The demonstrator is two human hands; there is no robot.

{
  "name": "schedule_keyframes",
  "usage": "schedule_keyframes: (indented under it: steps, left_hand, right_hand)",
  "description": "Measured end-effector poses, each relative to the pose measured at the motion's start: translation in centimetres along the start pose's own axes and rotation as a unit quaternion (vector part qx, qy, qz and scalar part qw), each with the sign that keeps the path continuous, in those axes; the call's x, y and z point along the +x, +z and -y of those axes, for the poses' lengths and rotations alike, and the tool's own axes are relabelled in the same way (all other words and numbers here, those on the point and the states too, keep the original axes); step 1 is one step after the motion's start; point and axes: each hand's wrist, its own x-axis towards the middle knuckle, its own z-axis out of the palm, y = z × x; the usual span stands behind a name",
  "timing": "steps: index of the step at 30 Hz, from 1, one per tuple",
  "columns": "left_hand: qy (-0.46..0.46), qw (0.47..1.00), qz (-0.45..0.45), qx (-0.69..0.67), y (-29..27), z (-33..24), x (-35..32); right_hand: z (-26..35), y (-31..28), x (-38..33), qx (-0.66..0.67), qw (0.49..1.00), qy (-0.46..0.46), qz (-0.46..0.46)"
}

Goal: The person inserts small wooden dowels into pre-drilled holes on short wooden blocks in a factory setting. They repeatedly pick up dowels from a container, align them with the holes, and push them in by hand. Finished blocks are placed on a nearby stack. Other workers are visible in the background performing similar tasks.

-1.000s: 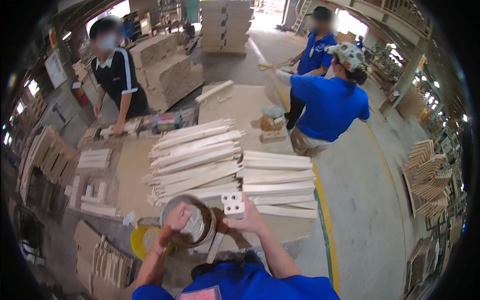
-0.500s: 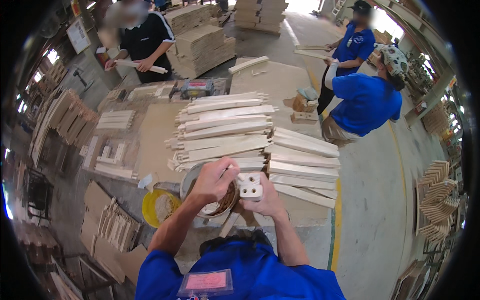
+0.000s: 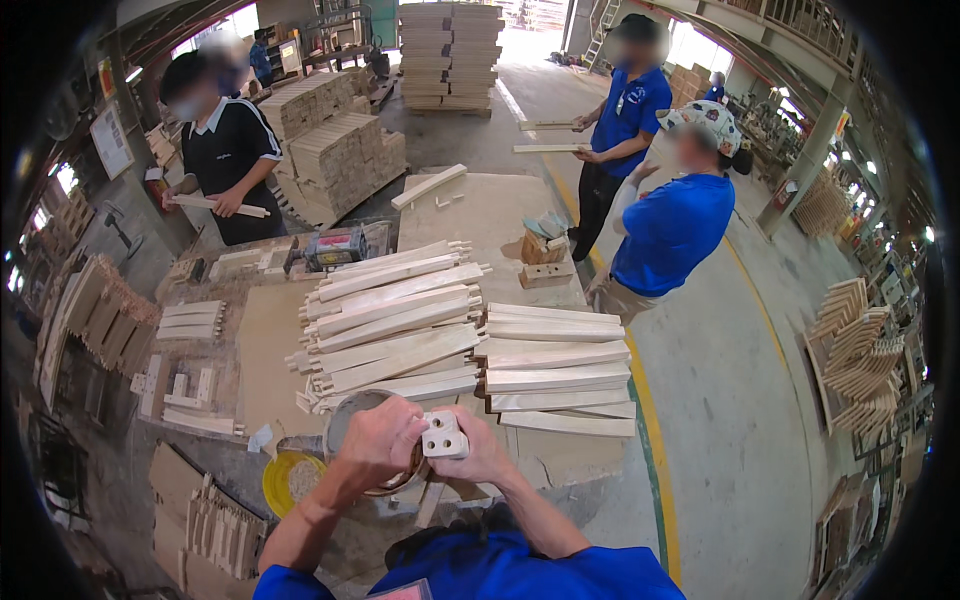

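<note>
My right hand [image 3: 481,446] is wrapped round pale wooden pieces [image 3: 444,436], whose ends show several round drilled holes facing up. My left hand [image 3: 383,437] is closed and presses close against the left side of those ends. What its fingers pinch, if anything, is hidden. Both hands are above the near edge of the workbench. Partly covered by my left hand and forearm is a round bucket [image 3: 341,428] with brownish contents. A yellow bowl [image 3: 274,482] holding pale material stands to the left of my left forearm.
Beyond my hands lie stacks of tenoned wooden rails [image 3: 400,310] and more wooden rails [image 3: 560,375] to their right. A grey box-shaped device [image 3: 337,246] sits farther back. Across the bench one person [image 3: 228,160] holds a rail; two people in blue [image 3: 672,225] stand at the right.
The view has shifted, with the bench contents now farther left and more of the background showing. My left hand has come closer round the end of the wooden pieces, its fingers more curled.
</note>
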Motion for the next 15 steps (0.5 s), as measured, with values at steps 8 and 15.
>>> schedule_keyframes:
  steps: [8,15]
  left_hand:
    - [-0.297,0.764,-0.229,-0.525,2.0,9.6,-5.4]
    - [-0.273,0.652,-0.355,-0.612,4.0,9.4,-6.3]
  right_hand:
    - [-0.3,-0.9,0.2,0.022,1.0,0.007,-0.011]
    - [-0.3,-1.6,0.1,0.024,0.999,0.017,-0.018]
